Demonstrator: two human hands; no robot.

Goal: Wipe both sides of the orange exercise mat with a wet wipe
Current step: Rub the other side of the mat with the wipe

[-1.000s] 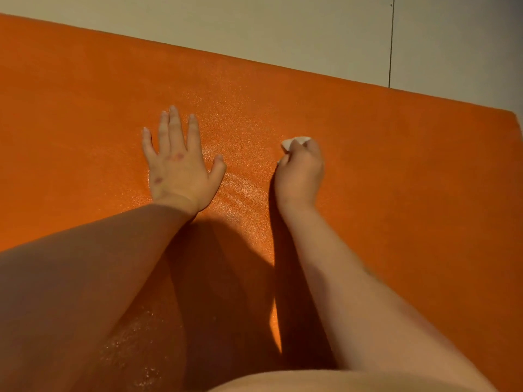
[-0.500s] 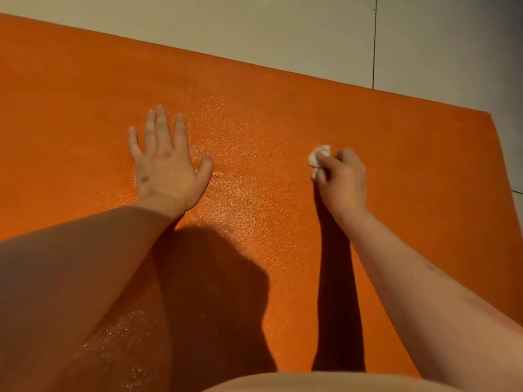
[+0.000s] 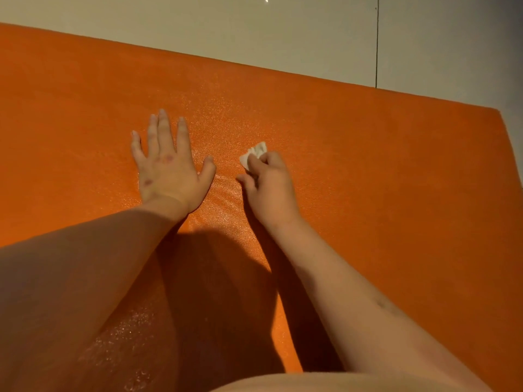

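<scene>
One view only, head camera, looking forward and down

Surface: orange exercise mat (image 3: 368,171) lies flat on the floor (image 3: 226,29) and fills most of the frame. Its far edge runs on a slant, high at the left and lower at the right, ending in a corner near the right border. Texture is fine and pebbled. It glitters in a lit patch between and just beyond the two hands. A second speckled, wet-looking sheen (image 3: 124,332) shows at lower left, beside the left forearm.

Room: floor is pale glossy tile. One dark grout line (image 3: 377,41) runs away from the mat's far edge at upper right. A small bright glint sits at the top edge. Light is warm and falls off to grey at the right border.

Left hand (image 3: 169,174): palm down, flat on the mat, fingers straight and spread, thumb out to the side, holding nothing. Reddish marks on its back.

Right hand (image 3: 271,190): just beside the left, fingers curled, pinching a small crumpled white wet wipe (image 3: 253,155). The wipe sticks out past the fingertips on the far side and lies against the mat.

Both forearms are bare and enter from the bottom edge. Dark shadow (image 3: 220,284) covers the mat between them. The mat's near edge is hidden by the person's body
</scene>
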